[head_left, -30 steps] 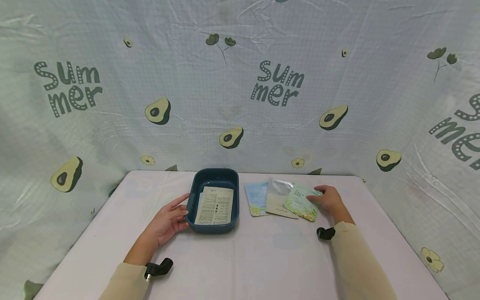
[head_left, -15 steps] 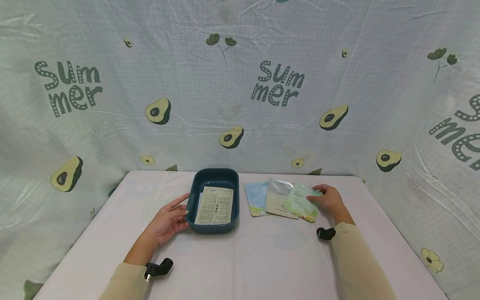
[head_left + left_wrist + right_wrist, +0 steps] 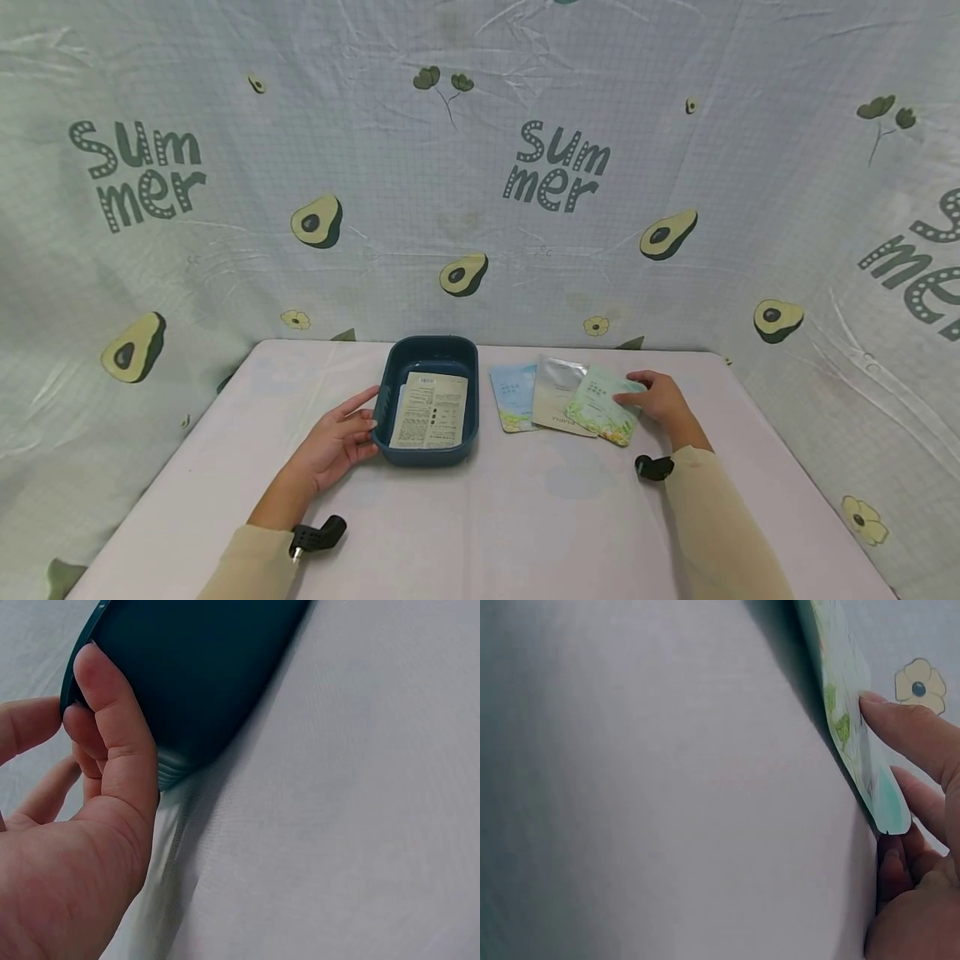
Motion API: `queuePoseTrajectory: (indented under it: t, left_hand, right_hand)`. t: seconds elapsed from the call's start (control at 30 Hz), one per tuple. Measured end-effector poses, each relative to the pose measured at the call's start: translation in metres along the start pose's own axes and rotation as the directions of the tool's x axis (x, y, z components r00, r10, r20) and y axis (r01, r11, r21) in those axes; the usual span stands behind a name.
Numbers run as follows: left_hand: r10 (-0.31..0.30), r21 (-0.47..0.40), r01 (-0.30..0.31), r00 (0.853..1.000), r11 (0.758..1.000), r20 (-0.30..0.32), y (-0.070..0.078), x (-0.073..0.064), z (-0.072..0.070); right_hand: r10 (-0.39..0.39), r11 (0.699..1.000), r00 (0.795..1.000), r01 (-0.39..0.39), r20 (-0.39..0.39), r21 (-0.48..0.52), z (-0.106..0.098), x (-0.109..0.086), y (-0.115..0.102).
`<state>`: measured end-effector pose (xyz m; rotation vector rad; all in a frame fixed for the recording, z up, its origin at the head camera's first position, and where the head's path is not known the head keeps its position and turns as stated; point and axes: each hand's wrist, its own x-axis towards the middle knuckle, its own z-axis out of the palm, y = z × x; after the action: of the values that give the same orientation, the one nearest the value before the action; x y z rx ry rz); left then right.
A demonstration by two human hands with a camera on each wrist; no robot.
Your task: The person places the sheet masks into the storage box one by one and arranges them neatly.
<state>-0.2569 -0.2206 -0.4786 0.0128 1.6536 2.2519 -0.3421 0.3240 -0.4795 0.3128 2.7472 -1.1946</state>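
Note:
My left hand (image 3: 337, 442) rests its fingertips on the left side of a dark blue plastic bin (image 3: 427, 457). In the left wrist view, the slightly bent fingers (image 3: 112, 701) touch the bin's outer wall and rim (image 3: 88, 626). A cream sachet (image 3: 431, 408) with printed text lies in the bin over a mostly hidden blue one. On the right, my right hand (image 3: 660, 400) pinches the right edge of a pale green flat sachet (image 3: 600, 404) with printed flowers. The right wrist view shows that sachet's edge (image 3: 889, 802) between the fingers, raised off the cloth.
Left of the green sachet lie a silver-beige sachet (image 3: 558, 396), partly under it, and a light blue sachet (image 3: 513, 396). A pale cloth covers the table (image 3: 517, 517). Behind hangs a patterned curtain (image 3: 375, 175) with avocados and lettering.
The green sachet has shifted very slightly under my right hand. My left hand and the bin show no clear movement.

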Motion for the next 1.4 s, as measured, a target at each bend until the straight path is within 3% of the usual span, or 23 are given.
queuePoseTrajectory:
  t: [0.33,0.63,0.97,1.4]
  left_hand:
    - [0.014,-0.008,-0.014,1.000,1.000,0.026,0.000,-0.001,0.000]
    - [0.017,-0.007,-0.017,1.000,1.000,0.024,0.000,0.000,0.000]
    - [0.015,-0.010,-0.015,1.000,1.000,0.021,0.000,0.001,-0.001]
    - [0.006,-0.002,-0.006,1.000,1.000,0.008,0.000,0.001,-0.001]
  right_hand:
    - [0.028,1.000,0.999,-0.028,0.026,-0.001,0.001,0.005,-0.004]
    - [-0.029,0.999,1.000,0.030,0.007,-0.030,-0.004,0.000,-0.008]
    - [-0.061,0.997,0.998,0.061,0.007,0.052,-0.008,-0.003,0.001]
    - [-0.066,0.996,0.997,0.067,-0.028,0.063,-0.006,-0.008,0.007]
